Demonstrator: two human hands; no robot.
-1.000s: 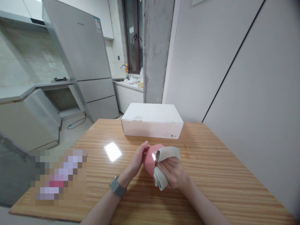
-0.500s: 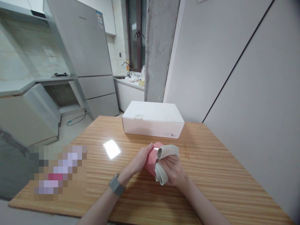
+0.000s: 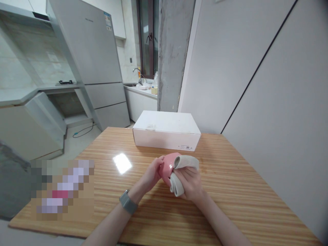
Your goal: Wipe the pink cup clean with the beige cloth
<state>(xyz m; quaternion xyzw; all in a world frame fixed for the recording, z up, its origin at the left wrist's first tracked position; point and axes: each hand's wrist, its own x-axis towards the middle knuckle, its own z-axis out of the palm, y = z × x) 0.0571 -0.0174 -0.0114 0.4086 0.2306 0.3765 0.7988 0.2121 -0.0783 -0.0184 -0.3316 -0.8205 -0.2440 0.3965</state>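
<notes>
A smooth, glossy pink rounded object (image 3: 167,164) is between my hands above the wooden table; what kind of thing it is I cannot make out. My left hand (image 3: 153,175), with a grey-banded watch on its wrist, grips it from the left side, fingers partly hidden behind it. In my right hand (image 3: 191,182) is a bunched pale grey cloth (image 3: 186,162), pressed against the pink object's right side. Folds of the cloth stick out above and below that hand, and its fingertips are covered.
A white cardboard box (image 3: 166,136) stands at the far side of the wooden table (image 3: 230,191). A blurred-out patch (image 3: 64,188) covers something at the table's left. Beyond are a fridge (image 3: 89,44), a sink counter and a white wall on the right.
The pink object has been tilted and raised slightly, showing more of its glossy side. My left hand's fingers have shifted lower around its edge; the cloth has moved up a little with my right hand.
</notes>
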